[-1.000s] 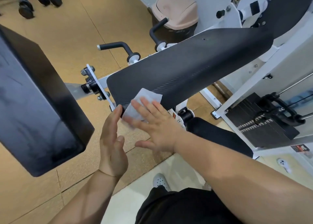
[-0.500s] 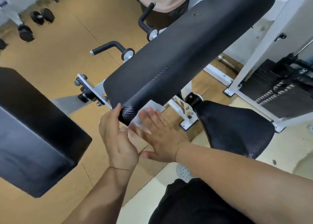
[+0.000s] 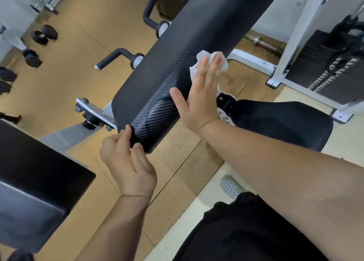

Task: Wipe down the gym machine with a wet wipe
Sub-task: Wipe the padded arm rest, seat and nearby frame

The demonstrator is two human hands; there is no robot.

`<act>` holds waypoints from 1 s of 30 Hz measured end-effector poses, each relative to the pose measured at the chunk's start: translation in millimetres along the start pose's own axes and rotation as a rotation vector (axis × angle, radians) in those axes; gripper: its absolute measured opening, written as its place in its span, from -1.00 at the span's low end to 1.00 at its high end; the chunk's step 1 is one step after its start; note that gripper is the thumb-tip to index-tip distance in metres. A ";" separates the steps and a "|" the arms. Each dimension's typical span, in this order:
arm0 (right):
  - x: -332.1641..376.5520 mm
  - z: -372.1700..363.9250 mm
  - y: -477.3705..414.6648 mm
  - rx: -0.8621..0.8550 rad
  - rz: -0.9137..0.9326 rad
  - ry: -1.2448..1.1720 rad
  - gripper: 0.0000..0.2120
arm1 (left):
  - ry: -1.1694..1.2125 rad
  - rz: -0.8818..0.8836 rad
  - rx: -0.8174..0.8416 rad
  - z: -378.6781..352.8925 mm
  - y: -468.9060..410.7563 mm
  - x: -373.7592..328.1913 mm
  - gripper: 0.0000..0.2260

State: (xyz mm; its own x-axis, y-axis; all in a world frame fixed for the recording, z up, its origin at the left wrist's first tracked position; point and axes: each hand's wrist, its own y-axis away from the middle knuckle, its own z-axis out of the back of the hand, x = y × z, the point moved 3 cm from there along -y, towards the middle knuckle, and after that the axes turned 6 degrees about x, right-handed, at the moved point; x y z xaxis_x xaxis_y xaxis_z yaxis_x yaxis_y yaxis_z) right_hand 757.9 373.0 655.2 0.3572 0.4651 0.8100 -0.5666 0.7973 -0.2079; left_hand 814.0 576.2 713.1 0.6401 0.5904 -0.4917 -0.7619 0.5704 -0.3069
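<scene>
The machine's long black textured back pad slants from lower left to upper right. A crumpled white wet wipe lies against the pad's right side edge, about halfway up. My right hand presses it there with straight fingers. At the pad's near lower end, my left hand grips the corner, thumb and fingers curled round the edge. The black seat pad sits lower right, under my right forearm.
A black padded block fills the lower left. Two black handles stick out left of the pad. The white frame and weight stack stand at right. Dumbbells lie on the cork floor far left.
My right hand slid the wipe up along the pad's side edge, away from the near end. My left hand closed round the pad's lower corner. The view tilted downward.
</scene>
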 end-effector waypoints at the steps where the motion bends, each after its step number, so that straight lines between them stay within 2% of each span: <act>1: 7.3 -7.8 13.7 0.045 0.062 -0.003 0.01 | -0.013 -0.006 0.004 0.8 -1.8 -3.5 -0.47; 6: 33.1 -52.8 106.7 0.325 0.323 0.179 0.01 | -0.052 -0.147 0.026 -4.1 -25.1 -34.8 -0.50; 7: 27.6 -51.9 106.0 0.350 0.356 0.188 -0.02 | -0.049 -0.149 0.030 -7.1 -32.5 -42.5 -0.49; 9: 13.0 -40.7 81.7 0.294 0.364 0.186 -0.06 | -0.013 -0.147 0.062 -15.3 -47.2 -59.1 -0.48; 10: 4.9 -30.7 60.6 0.238 0.295 0.114 -0.07 | 0.012 -0.144 0.087 -20.0 -54.0 -67.4 -0.48; 13: -25.5 11.6 -24.7 0.035 -0.061 -0.131 -0.07 | -0.003 -0.194 0.163 -36.4 -76.9 -91.0 -0.49; 14: -34.6 27.3 -52.6 -0.009 -0.131 -0.124 -0.07 | -0.036 -0.231 0.179 -42.7 -84.8 -98.1 -0.50; 16: -44.5 50.3 -92.7 -0.030 -0.132 -0.026 -0.07 | -0.085 -0.273 0.210 -56.8 -103.2 -109.4 -0.52; 19: -44.5 55.6 -87.1 0.018 0.121 0.099 -0.14 | -0.102 -0.248 0.247 -74.8 -133.1 -125.7 -0.53; 23: -57.0 45.9 -19.3 0.380 0.647 0.572 -0.14 | -0.110 -0.166 0.292 -96.7 -164.2 -138.1 -0.55; 26: -83.1 68.1 -58.5 0.380 0.848 0.725 -0.12 | -0.156 -0.139 0.378 -112.9 -168.5 -137.9 -0.51; 28: -99.2 99.1 -116.5 0.308 0.718 0.613 -0.11 | -0.247 -0.157 0.413 -118.1 -164.4 -139.1 -0.52; 30: -119.4 142.6 -175.0 0.222 0.450 0.457 -0.12 | -0.347 -0.173 0.414 -119.5 -162.1 -140.6 -0.53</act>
State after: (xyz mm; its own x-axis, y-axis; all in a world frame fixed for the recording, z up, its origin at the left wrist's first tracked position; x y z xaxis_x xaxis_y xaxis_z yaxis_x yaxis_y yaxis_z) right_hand 708.6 123.1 673.1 0.3015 0.8880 0.3472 -0.8551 0.4129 -0.3136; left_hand 835.6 332.4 734.5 0.8005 0.5817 -0.1443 -0.5853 0.8105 0.0201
